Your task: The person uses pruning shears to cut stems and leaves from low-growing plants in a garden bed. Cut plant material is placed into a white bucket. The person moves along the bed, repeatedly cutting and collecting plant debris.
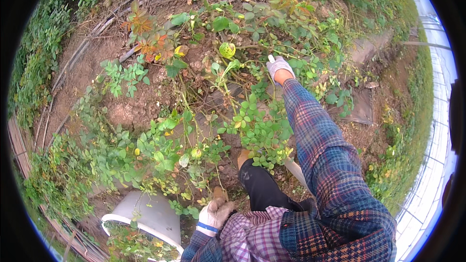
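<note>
My right hand (279, 68), in a pale knitted work glove, reaches forward into the rose-like shrub (255, 120). A small white piece (271, 58) shows at its fingers; whether it is a glove tip or a held object is unclear. Leaves and thin stems surround the fingers. Low in front of my body is my left hand (214, 214), in a whitish glove with a blue cuff band. Its fingers are curled beside my knee, just below a thin hanging stem (219, 178). Any grip on that stem cannot be made out.
A whitish plastic bucket (154, 207) lies tilted at lower left, with leafy cuttings (140, 242) inside. Long dry canes (105, 25) lie across the soil at the back left. Dark ground sheeting (358, 107) shows at right, beside a grassy strip and pale sheeting (424, 174).
</note>
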Available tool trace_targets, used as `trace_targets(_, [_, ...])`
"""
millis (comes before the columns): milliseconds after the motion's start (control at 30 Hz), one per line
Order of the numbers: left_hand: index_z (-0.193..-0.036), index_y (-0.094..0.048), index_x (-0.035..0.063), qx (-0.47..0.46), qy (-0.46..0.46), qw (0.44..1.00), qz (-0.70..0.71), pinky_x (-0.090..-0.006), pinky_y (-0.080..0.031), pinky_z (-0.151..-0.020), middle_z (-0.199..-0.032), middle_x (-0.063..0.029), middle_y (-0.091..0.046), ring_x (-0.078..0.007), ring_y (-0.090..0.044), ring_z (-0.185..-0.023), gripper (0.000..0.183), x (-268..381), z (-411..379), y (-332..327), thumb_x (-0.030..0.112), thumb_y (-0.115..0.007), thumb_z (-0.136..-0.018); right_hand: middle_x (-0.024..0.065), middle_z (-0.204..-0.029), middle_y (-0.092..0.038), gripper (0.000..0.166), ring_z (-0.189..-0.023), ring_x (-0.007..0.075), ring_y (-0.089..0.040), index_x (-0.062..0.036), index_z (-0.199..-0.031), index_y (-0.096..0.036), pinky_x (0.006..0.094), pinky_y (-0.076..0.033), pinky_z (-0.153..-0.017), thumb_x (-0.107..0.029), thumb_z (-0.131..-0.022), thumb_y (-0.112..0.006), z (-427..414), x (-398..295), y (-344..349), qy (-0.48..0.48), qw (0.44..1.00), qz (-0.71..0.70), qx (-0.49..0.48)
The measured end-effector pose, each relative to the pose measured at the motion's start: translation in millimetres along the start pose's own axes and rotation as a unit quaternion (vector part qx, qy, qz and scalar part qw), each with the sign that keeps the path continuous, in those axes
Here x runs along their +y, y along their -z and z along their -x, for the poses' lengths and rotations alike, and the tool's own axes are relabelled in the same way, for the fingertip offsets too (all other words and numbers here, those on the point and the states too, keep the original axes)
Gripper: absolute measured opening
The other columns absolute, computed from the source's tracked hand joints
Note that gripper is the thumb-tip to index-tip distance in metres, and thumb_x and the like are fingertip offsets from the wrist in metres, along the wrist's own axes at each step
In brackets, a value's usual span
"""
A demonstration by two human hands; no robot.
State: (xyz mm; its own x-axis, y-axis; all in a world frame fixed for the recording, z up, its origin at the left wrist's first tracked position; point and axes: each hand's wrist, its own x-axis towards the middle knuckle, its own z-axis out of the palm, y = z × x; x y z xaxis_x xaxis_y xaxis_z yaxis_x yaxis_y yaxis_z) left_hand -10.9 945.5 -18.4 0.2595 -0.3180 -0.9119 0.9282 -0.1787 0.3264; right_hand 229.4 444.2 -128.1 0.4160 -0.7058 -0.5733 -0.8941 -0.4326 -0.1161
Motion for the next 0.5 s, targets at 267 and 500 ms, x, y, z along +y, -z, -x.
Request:
trace_targets(267, [-0.092,-0.053,0.0009,-0.028,0.022,0.973,0.229,-0.0361,-0.048,-0.085,-0.093,-0.012,-0.054,-0.0253,-0.056,-0.09,0.008,-24.5,-9.1,1.0,0.004,-0.046,-0.094,0.0199,-0.12,-0.061,0.043,-0.111,0.0374,-0.058,-0.0065,-0.114,-0.064,0.0462,-0.045,-0.094,-0.037,-0.09,-0.046,-37.9,-0.4,-18.1,0.012,0.999,0.017,0.05])
trace_targets(500, [-0.083,-0.047,0.0046,-0.002,-0.082,0.974,-0.213,-0.027,-0.04,-0.07,-0.086,-0.001,-0.047,-0.0149,-0.048,-0.078,0.017,-10.5,-9.8,-13.0,0.005,-0.062,-0.088,0.0217,-0.108,-0.065,0.034,-0.102,0.0403,-0.06,-0.0047,-0.104,-0.067,0.0476,-0.048,-0.086,-0.026,-0.091,-0.044,-54.4,-2.1,-37.6,0.056,0.989,0.022,0.133])
